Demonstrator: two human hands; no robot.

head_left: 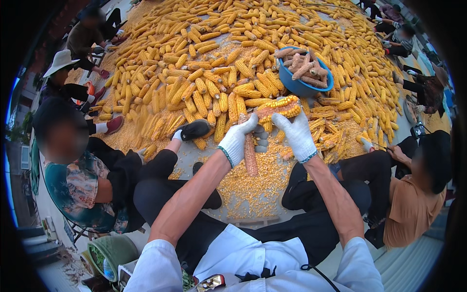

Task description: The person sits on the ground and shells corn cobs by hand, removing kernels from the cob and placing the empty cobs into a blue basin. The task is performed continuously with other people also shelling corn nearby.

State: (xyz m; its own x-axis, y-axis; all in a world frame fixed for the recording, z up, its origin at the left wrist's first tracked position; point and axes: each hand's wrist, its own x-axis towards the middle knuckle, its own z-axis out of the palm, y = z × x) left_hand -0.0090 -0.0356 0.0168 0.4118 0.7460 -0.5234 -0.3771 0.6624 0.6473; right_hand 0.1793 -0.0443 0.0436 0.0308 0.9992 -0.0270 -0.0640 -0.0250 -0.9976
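Note:
Both my hands wear white knit gloves. My left hand (239, 138) is closed around an upright, reddish bare corn cob (251, 158), its lower end pointing down toward my lap. In my right hand (297, 133) is a partly shelled ear of corn (281, 109), lying nearly level. Yellow kernels remain along its top and right end, while the side toward me is stripped. The ear's left end meets the cob near my left thumb, and the glove hides part of this contact. Loose kernels (253, 187) lie on the ground below my hands.
A large heap of corn ears (209, 63) spreads ahead. On it stands a blue basin (304, 88) of bare cobs. People sit along both sides, one close at left and one close at right. A dark shoe (196, 129) reaches into the heap. A green container (114, 254) is at lower left.

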